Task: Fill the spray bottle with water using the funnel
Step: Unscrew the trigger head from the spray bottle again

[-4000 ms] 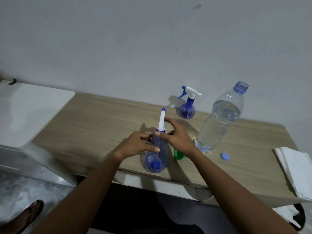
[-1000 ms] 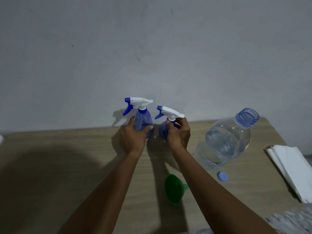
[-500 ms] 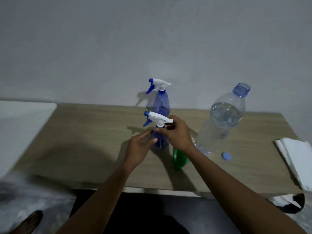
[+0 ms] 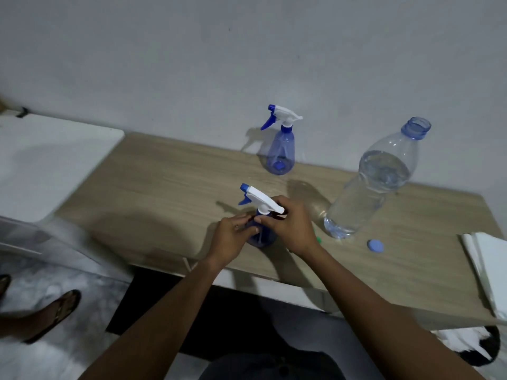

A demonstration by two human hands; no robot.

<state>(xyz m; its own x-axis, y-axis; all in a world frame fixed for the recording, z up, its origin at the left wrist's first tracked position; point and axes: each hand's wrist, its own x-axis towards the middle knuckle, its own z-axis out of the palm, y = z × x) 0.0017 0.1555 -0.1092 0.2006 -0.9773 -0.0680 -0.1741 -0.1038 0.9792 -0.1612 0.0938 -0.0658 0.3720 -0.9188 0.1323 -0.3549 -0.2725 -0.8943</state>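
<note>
A small blue spray bottle with a white trigger head stands near the table's front edge. My left hand grips its body. My right hand pinches the collar just under the trigger head. A second blue spray bottle stands upright by the wall, untouched. The green funnel lies behind my right wrist, only a sliver showing. An uncapped clear water bottle, mostly full, stands to the right, and its blue cap lies on the table beside it.
The wooden table runs along a grey wall. A folded white cloth lies at its right end. A white surface adjoins the table on the left. A foot in a sandal stands on the floor, lower left.
The spray bottle in my hands has come closer to the table's front edge. The other spray bottle stays by the wall. My grip on body and collar is the same.
</note>
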